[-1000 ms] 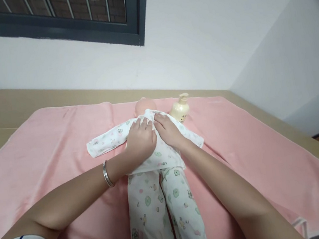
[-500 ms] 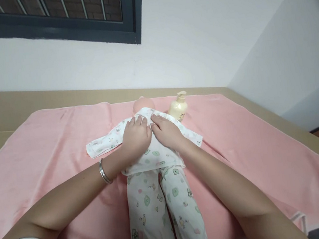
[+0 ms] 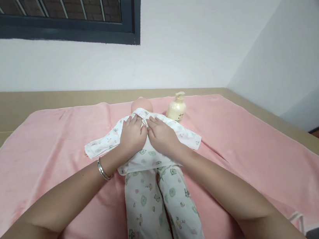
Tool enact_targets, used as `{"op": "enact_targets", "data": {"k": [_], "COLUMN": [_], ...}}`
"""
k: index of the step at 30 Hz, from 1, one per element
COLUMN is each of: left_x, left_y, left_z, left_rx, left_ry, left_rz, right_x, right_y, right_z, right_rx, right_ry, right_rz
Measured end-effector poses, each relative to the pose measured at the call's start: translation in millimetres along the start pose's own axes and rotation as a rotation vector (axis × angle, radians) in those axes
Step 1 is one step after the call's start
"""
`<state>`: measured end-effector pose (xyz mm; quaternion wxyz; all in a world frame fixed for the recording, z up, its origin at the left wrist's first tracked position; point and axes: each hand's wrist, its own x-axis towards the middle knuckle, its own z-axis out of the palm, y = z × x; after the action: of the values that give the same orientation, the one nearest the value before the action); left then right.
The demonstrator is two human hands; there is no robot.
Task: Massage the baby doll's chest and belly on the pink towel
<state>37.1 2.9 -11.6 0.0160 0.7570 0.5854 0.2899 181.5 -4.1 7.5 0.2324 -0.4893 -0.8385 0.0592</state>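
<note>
A baby doll [image 3: 141,105] lies on a pink blanket [image 3: 71,146], its head toward the wall. It wears a white printed top [image 3: 150,160] and matching printed trousers [image 3: 146,211]. My left hand [image 3: 133,134] rests flat on the left of the top's chest, fingers stretched out. On the right half of the chest lies my right hand [image 3: 163,134], also flat, its thumb close to the left thumb. Both palms touch the cloth, and neither hand holds anything. The doll's face and hands cannot be seen.
A cream pump bottle [image 3: 176,108] stands on the blanket beside the doll's right-hand sleeve. The blanket covers a tan padded surface [image 3: 42,99] that meets a white wall [image 3: 182,46]. A dark-framed window [image 3: 132,25] with bars is at upper left.
Both hands stay on the doll's chest; the right hand has shifted slightly left and down. The top's hem has moved a little left. The bottle stands as before.
</note>
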Motion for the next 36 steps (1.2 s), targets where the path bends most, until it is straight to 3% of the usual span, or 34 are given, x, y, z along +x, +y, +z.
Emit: {"op": "enact_targets", "data": {"k": [6, 13, 15, 19, 25, 27, 31, 36], "left_x": [-7, -11, -12, -12, -12, -12, -12, -12], "left_y": [-2, -5, -5, -4, -6, -7, -8, -8], "left_z": [6.3, 11.1, 11.6, 12.9, 15.2, 15.7, 16.2, 16.2], "left_rx": [-0.109, -0.282, -0.315, -0.407, -0.473, -0.485, -0.487, -0.484], "left_ry": [0.093, 0.203, 0.215, 0.252, 0.280, 0.288, 0.298, 0.296], "left_rz": [-0.021, -0.047, -0.049, -0.048, -0.042, -0.035, -0.022, -0.024], "right_x": [15, 5, 4, 7, 6, 5, 6, 5], "right_y": [25, 6, 5, 7, 6, 6, 6, 5], "right_z": [0, -18, -15, -10, -22, -18, -9, -12], "right_rx": [0.210, 0.261, 0.203, 0.135, 0.138, 0.133, 0.113, 0.120], "right_ry": [0.006, 0.251, 0.204, -0.013, 0.171, 0.155, -0.014, 0.127], "right_rz": [0.016, -0.025, -0.067, -0.066, 0.020, -0.014, -0.059, -0.046]}}
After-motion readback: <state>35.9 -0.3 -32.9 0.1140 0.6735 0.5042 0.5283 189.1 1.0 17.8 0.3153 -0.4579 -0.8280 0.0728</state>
